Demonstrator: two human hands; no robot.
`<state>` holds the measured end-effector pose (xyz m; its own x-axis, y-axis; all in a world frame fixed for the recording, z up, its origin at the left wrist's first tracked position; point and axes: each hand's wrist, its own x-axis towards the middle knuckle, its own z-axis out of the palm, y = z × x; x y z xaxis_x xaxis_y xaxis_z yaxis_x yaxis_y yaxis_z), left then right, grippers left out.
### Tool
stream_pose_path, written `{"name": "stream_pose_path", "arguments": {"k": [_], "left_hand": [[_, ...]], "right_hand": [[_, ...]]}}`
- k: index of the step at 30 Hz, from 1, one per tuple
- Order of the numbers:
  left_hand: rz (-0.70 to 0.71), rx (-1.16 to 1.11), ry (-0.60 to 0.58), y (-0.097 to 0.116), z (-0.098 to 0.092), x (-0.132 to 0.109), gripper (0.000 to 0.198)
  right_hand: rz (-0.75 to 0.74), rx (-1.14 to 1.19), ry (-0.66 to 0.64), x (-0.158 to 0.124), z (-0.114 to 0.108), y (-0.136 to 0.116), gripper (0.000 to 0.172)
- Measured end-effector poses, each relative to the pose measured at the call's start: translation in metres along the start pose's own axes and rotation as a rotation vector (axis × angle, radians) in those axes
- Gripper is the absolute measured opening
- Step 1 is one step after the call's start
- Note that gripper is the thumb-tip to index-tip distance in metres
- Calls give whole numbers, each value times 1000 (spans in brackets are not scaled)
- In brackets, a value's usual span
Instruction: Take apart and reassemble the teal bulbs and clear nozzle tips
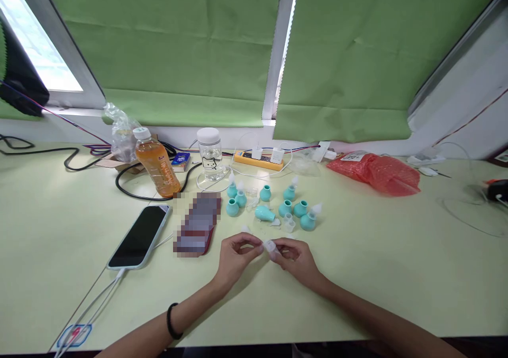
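Note:
Both hands meet over the near middle of the table around a small translucent white plastic piece (270, 247). My right hand (298, 263) pinches this piece between thumb and fingers. The fingertips of my left hand (236, 257) are closed together at the piece's left side; whatever they grip is too small to make out. Just beyond the hands stand several small turquoise bulb-shaped bottles (307, 221), some with translucent tips. One turquoise bottle (264, 213) lies on its side. Close to it are loose translucent plastic caps (289, 222).
To the left lie a phone with a cable (138, 237) and a second, red-edged phone (198, 223). Behind them stand an orange drink bottle (157, 163) and a white-lidded jar (210, 154). A yellow power strip (257, 161) and a red bubble-wrap bag (377, 173) lie along the back.

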<state>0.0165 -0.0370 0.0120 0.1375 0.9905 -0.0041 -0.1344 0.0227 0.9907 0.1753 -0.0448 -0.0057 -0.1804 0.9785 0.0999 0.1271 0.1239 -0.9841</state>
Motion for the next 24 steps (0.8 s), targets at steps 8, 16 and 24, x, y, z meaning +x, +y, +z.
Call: {"name": "stream_pose_path", "arguments": {"k": [8,16,24], "left_hand": [[219,134,-104,-2,2,-6,5],[27,6,-62,-2,1,-1,8],[163,75,-59,-7,0,-4,6]], "right_hand": [[-175,-172,110,0,-1,3,15],[-91,-49,52,1,-1,2,20],[119,75,21,1,-1,-2,30]]}}
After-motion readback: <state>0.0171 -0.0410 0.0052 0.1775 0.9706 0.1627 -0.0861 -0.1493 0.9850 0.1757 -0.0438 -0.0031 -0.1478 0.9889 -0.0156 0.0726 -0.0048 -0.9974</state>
